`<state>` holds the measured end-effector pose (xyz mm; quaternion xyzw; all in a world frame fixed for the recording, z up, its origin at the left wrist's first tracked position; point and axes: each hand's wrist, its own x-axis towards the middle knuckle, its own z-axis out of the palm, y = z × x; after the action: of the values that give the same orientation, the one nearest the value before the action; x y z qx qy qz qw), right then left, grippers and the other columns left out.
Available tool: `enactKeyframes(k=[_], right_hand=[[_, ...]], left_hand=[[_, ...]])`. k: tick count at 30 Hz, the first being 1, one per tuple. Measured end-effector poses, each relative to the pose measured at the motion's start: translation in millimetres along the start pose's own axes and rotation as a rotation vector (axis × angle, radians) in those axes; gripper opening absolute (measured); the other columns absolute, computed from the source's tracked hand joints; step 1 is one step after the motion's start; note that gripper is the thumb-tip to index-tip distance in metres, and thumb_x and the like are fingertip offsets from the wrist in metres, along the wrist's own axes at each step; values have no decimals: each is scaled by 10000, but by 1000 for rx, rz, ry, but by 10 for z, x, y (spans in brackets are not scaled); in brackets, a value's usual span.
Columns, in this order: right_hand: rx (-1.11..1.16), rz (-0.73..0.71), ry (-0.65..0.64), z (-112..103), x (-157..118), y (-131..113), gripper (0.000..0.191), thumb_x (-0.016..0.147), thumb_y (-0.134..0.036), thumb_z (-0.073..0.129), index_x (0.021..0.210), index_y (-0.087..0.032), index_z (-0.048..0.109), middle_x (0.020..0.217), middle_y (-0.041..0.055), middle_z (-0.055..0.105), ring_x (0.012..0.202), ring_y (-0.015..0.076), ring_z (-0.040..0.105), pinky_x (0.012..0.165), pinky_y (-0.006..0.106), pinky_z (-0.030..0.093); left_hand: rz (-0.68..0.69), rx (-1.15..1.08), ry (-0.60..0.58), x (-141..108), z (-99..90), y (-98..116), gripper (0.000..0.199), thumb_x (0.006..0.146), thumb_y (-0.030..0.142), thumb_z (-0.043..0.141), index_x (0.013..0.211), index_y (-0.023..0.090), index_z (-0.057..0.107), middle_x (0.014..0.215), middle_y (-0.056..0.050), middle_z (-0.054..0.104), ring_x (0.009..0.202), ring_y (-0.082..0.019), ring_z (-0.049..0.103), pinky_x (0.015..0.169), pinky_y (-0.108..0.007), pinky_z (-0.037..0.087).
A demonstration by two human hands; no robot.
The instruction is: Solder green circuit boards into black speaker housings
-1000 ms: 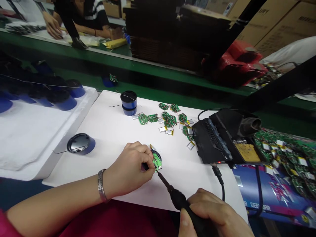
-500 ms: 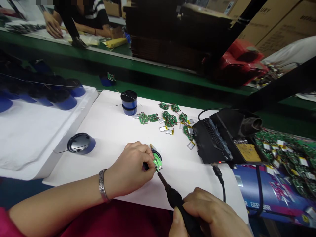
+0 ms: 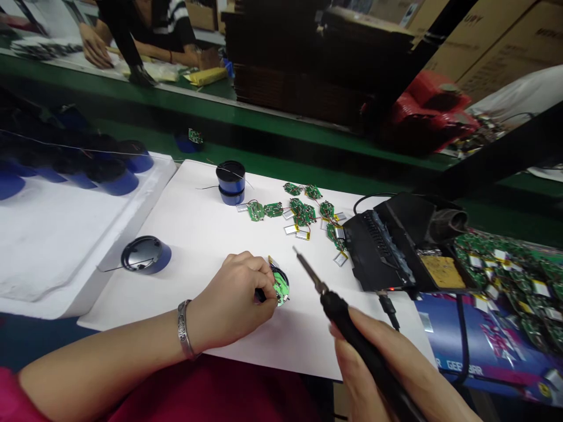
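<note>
My left hand (image 3: 240, 296) is closed at the near middle of the white work surface, its fingers pinched at the edge of a green circuit board (image 3: 281, 287). The board sits in a dark round casing, mostly hidden behind the fingers. My right hand (image 3: 391, 357) grips a black-handled soldering iron (image 3: 347, 319). Its tip points up and left, raised clear of the board. Beyond the hands lie several green circuit boards (image 3: 303, 212) wired to small silver battery cells (image 3: 291, 230).
On the right stands a black soldering station (image 3: 378, 252) with a yellow sponge (image 3: 440, 271). A blue-black cylinder (image 3: 145, 255) lies at left; two stacked ones (image 3: 231, 183) stand farther back. A white foam tray (image 3: 53, 234) holds several more. Across the bench is another person's hand (image 3: 94, 47).
The soldering iron's tip has lifted off the board, and my right hand has moved up and right with it. My left hand stays at the board.
</note>
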<state>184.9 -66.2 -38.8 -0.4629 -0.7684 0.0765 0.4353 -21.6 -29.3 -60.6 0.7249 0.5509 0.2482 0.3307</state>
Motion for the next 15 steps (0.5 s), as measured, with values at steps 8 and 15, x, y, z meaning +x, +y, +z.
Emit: enactKeyframes(k=[8,15], right_hand=[[183,-209,-155,427,0,326,449,857,33,561,1247,-186,600,1029,72,719,916,171,683,778,319,587],[229,-200,-169,563,-127,359,511,840,46,592,1303,-165,542,1000,83,694,891,181,642,770,358,576]], left_hand=[[14,5,23,-4,-6,2,170,742,79,673,634,209,690,845,30,696,857,-171,601,878,-397,400],[46,18,21,-62,-28,-1,166,784,105,653,672,213,711,873,13,685,883,-183,603,884,-412,388]])
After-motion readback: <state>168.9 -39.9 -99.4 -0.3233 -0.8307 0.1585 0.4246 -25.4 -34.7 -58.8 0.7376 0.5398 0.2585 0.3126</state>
